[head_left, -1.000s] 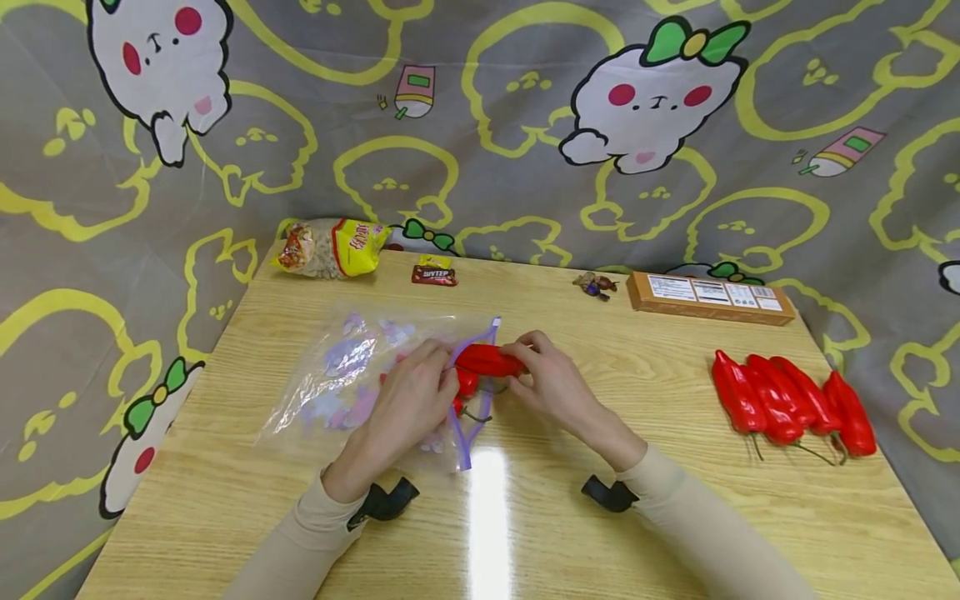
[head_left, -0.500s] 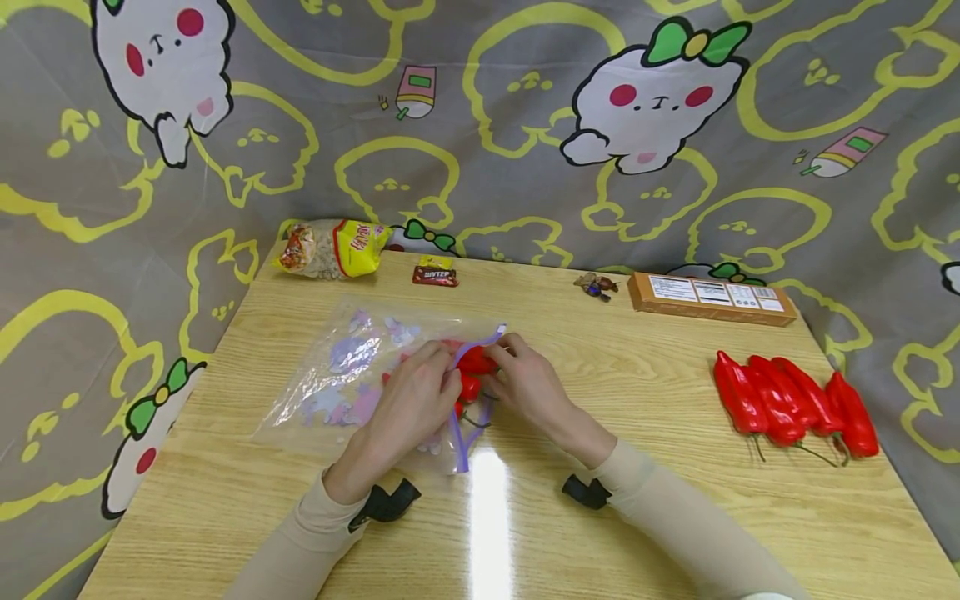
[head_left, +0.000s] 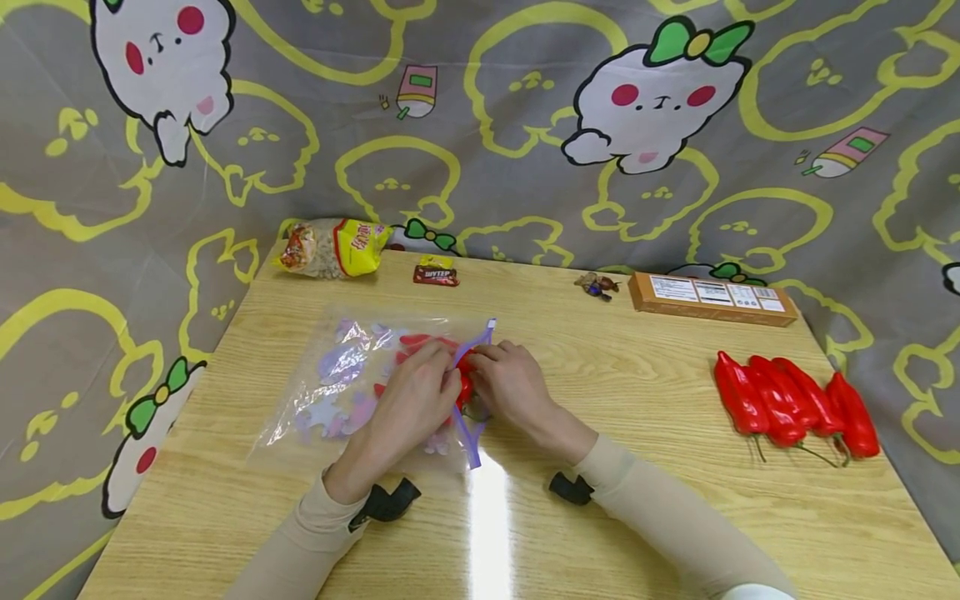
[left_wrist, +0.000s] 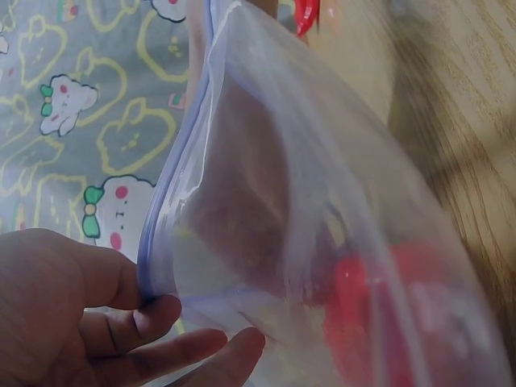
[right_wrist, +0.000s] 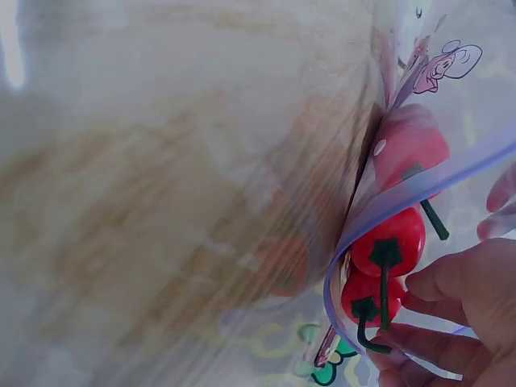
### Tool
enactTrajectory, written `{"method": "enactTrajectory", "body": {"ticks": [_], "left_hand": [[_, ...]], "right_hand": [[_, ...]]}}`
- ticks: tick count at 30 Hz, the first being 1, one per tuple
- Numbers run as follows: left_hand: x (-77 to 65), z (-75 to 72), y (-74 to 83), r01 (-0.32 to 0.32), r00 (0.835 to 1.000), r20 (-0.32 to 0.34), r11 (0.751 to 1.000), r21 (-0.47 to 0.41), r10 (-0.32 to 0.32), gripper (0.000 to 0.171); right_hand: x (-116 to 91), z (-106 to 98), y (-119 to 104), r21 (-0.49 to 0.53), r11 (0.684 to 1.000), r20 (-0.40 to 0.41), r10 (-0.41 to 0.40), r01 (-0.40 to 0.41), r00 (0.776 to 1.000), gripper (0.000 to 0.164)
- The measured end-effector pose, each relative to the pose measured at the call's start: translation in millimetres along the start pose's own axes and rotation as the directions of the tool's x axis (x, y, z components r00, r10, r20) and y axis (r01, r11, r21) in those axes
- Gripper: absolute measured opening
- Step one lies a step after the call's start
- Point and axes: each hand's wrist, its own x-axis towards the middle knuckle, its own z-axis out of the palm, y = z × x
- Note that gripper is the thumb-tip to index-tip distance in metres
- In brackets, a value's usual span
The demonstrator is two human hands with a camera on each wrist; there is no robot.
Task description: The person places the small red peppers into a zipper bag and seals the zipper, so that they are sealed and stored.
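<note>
A clear zip bag (head_left: 288, 433) with a printed front and lilac zip edges lies in the middle of the table. Several red peppers (head_left: 426, 340) show inside it. My left hand (head_left: 412, 387) pinches the bag's mouth between thumb and forefinger; the left wrist view shows the lilac zip edge (left_wrist: 165, 193) in that pinch. At the opening, my right hand (head_left: 517, 387) holds the stem end of a red pepper (right_wrist: 372, 297), thumb on one side and fingers on the other. Next to it in the right wrist view sits another pepper (right_wrist: 395, 238) with a green stem.
Several red peppers (head_left: 772, 400) lie in a row at the right of the table (head_left: 637, 367). Along the back are a yellow snack bag (head_left: 333, 248), a small brown-red wrapped bar (head_left: 435, 275), tiny figurines (head_left: 597, 285) and a long orange-brown box (head_left: 712, 298).
My right hand has moved left, carrying the red pepper through the bag's mouth until most of it lies inside. My left hand has stayed on the bag's edge.
</note>
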Motion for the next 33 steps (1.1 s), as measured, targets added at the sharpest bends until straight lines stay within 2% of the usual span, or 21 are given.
{"method": "enactTrajectory", "body": {"ticks": [6, 11, 17, 22, 25, 28, 31, 33], "left_hand": [[0.1, -0.1, 0.5, 0.011, 1.000, 0.000, 1.000, -0.011, -0.011, 0.010], [-0.2, 0.2, 0.8, 0.021, 1.000, 0.002, 1.000, -0.012, -0.021, 0.009], [-0.6, 1.4, -0.5, 0.026, 1.000, 0.004, 1.000, -0.008, -0.026, 0.008], [-0.9, 1.2, -1.3, 0.044, 0.999, 0.012, 0.999, -0.013, -0.044, 0.010], [-1.0, 0.6, -1.1, 0.055, 0.998, 0.021, 0.998, -0.016, -0.054, 0.011], [-1.2, -0.1, -0.7, 0.061, 0.998, 0.028, 0.998, -0.013, -0.061, 0.009], [-1.3, -0.4, -0.7, 0.064, 0.997, 0.034, 0.998, -0.004, -0.063, 0.009], [-1.1, -0.5, -0.6, 0.061, 0.998, 0.034, 0.998, -0.001, -0.061, 0.009]], "right_hand": [[-3.8, -3.6, 1.2, 0.009, 1.000, -0.007, -0.010, 0.010, 1.000, 0.017], [-13.3, -23.5, 11.6, 0.030, 1.000, -0.041, 0.005, -0.004, 0.999, 0.014], [-40.8, -53.8, 46.7, -0.012, 0.997, -0.103, 0.072, -0.073, 0.992, 0.014], [-75.5, -77.8, 89.8, -0.089, 0.973, -0.137, 0.198, -0.211, 0.971, 0.016], [-100.6, -92.1, 118.1, -0.180, 0.932, -0.146, 0.292, -0.316, 0.945, 0.022], [-126.8, -104.4, 141.9, -0.270, 0.860, -0.111, 0.419, -0.433, 0.901, 0.031], [-149.6, -114.1, 158.3, -0.318, 0.775, -0.055, 0.561, -0.547, 0.826, 0.036], [-161.0, -118.3, 165.9, -0.343, 0.726, -0.024, 0.627, -0.596, 0.779, 0.036]]}}
